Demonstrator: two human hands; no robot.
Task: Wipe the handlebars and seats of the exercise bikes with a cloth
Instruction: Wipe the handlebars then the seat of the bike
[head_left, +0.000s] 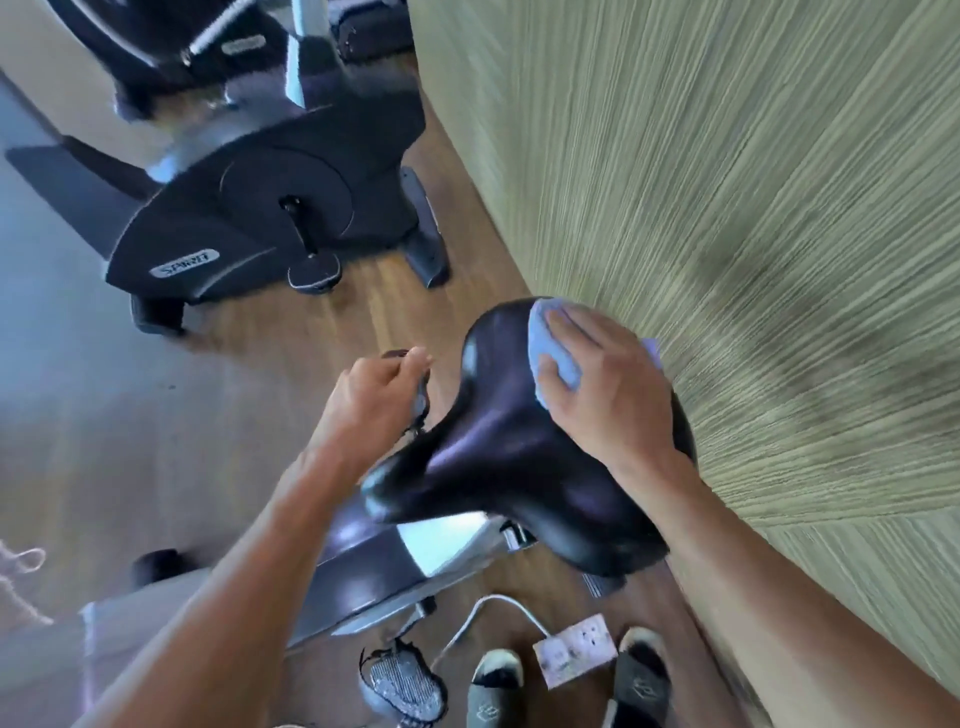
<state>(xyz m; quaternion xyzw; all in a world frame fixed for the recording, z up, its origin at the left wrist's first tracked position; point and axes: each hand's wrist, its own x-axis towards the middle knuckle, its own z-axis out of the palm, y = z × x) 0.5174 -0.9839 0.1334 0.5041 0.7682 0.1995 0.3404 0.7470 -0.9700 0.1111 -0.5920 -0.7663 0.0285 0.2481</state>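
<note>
A shiny black bike seat (498, 447) fills the middle of the view, its narrow nose pointing lower left. My right hand (608, 384) lies flat on the wide rear of the seat and presses a light blue cloth (550, 348) against it, fingers straight. The cloth shows under the fingertips and a corner pokes out by the wall. My left hand (379, 389) hovers left of the seat with its fingers curled in, apparently pinching something small and dark by the seat's side; what it is stays unclear.
A second black exercise bike (270, 208) stands on the wooden floor at upper left. A ribbed greenish wall (727, 208) runs close along the right. Below lie a white power strip (576, 649) with cable, a bike pedal (405, 686) and my two feet in dark slippers.
</note>
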